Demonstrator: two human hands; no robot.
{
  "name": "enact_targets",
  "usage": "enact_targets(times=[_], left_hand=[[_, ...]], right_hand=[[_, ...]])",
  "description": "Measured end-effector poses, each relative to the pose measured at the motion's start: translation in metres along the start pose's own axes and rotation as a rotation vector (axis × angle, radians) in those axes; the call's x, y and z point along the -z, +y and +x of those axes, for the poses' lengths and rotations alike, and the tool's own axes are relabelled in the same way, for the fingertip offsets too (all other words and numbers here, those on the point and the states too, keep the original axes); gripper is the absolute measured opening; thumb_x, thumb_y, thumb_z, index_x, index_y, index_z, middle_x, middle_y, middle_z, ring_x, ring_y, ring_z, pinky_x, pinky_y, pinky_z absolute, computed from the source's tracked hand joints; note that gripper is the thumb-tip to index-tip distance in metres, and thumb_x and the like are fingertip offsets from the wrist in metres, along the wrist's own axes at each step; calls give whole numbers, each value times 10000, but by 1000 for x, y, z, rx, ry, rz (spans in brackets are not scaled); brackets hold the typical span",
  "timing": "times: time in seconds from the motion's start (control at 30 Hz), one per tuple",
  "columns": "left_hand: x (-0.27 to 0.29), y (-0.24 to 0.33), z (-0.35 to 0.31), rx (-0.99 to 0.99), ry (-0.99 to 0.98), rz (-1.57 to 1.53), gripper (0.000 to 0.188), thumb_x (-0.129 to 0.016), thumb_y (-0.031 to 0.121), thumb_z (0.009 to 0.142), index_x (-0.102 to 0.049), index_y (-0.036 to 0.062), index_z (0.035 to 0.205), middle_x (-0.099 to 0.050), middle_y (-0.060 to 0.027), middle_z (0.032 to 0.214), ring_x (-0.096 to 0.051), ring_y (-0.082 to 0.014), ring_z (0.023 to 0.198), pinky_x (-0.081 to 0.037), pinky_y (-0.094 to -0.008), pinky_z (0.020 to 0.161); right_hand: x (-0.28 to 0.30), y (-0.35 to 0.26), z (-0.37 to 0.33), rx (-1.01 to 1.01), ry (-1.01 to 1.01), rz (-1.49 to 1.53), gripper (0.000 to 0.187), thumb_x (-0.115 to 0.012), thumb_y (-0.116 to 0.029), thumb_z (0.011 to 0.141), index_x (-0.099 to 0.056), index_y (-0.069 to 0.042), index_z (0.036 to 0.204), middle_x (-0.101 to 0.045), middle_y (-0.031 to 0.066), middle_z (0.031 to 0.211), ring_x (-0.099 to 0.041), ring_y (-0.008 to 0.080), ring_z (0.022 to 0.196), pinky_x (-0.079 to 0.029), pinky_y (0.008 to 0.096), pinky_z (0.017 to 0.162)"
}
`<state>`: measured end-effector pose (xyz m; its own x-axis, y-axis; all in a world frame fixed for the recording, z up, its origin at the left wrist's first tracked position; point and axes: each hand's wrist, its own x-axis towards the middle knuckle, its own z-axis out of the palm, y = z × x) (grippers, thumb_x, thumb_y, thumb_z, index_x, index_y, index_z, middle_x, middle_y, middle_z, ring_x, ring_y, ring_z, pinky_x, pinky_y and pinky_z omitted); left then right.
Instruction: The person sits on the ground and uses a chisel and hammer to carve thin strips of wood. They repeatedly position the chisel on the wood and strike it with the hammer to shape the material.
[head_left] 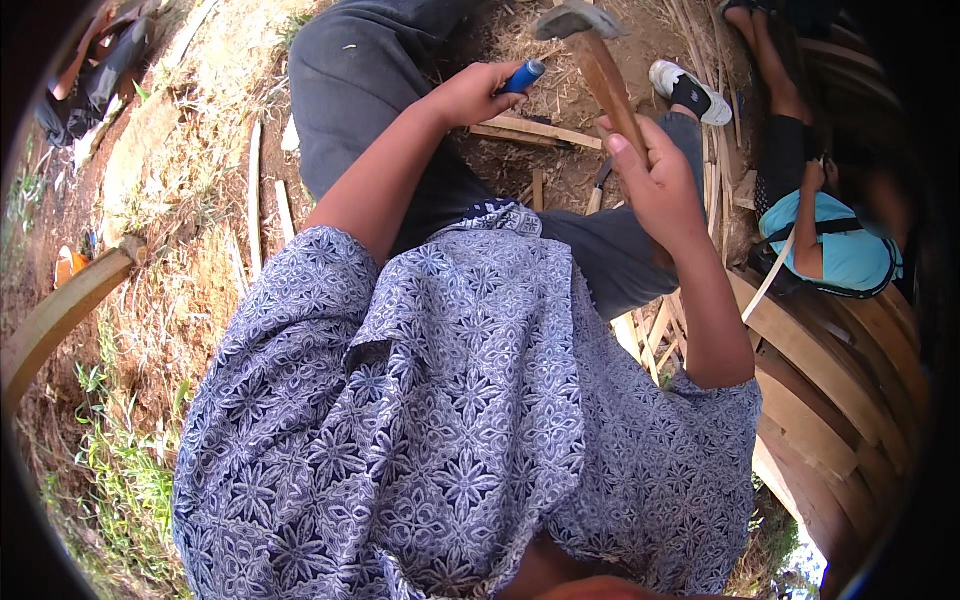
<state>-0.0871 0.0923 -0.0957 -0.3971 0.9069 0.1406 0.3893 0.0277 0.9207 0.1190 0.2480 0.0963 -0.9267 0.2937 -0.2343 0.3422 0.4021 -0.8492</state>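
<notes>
Hammer [610, 88] in the right hand [655, 175], blue cylinder [524, 76] in the left hand [475, 97]

The right fingers are wrapped around the hammer's wooden handle, its metal head pointing away from the person's body. Left of the hammer, the other hand's fingers curl around the cylinder, one end jutting out. Wooden strips [545, 131] lie left of the hammer's handle; a white shoe [668, 78] is to its right.

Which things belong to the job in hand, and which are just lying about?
Seemingly in use:
blue cylindrical object, in left hand
grey-headed wooden-handled hammer, in right hand

Probably lying about:
pale narrow wooden strips
thick brown wooden beam
</notes>
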Motion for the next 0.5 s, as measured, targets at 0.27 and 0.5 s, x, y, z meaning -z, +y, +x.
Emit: enact_targets(times=[0.27,0.5], left_hand=[[0,6,4,36,-52,-18,195,-685,107,983,-618,51,1158,-717,-40,982,-632,-105,817,-540,-304,725],[2,-9,4,-25,-28,1,201,-682,86,977,-624,42,1164,-727,-54,1025,-662,-131,930,-542,-328,878]], right_hand=[[-7,14,0,-18,74,-23,355,-527,-351,1083,-604,-28,1211,-536,-11,775,-470,54,600,-384,225,539],[-5,-14,2,198,281,470,370,-535,-384,1080,-595,-36,1193,-513,-30,754,-455,35,610,-369,204,541]])
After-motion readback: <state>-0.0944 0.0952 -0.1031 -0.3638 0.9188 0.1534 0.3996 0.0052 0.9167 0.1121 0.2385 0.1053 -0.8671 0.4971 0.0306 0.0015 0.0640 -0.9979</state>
